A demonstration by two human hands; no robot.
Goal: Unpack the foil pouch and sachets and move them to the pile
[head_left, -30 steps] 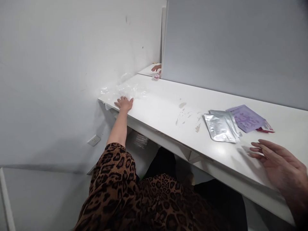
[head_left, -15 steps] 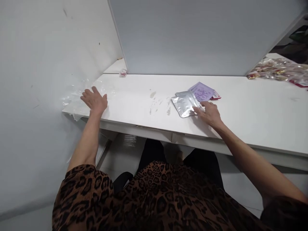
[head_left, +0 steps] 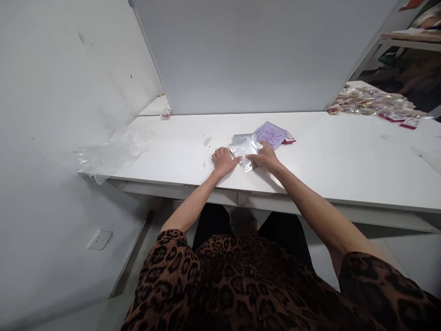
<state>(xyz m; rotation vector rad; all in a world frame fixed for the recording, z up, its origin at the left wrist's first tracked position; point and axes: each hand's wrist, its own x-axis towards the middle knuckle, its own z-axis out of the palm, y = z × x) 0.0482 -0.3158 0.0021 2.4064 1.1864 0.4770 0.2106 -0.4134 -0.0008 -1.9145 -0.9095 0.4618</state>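
In the head view, frames the silver pouches [head_left: 245, 148] from both sides at mid-table [head_left: 330, 161], perhaps to steady them. Rests left hand [head_left: 223, 161] loosely spread, thumb at the left edge. Curls right hand [head_left: 268, 158] at the right; cannot tell whether pinching. Has purple packet [head_left: 269, 133] touching, far right.

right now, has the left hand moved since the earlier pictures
Yes, the left hand has moved right, away from the left wall, to the silver pouches.

Both hands [head_left: 223, 161] [head_left: 265, 157] lowered, thumbs inward, forearms converging
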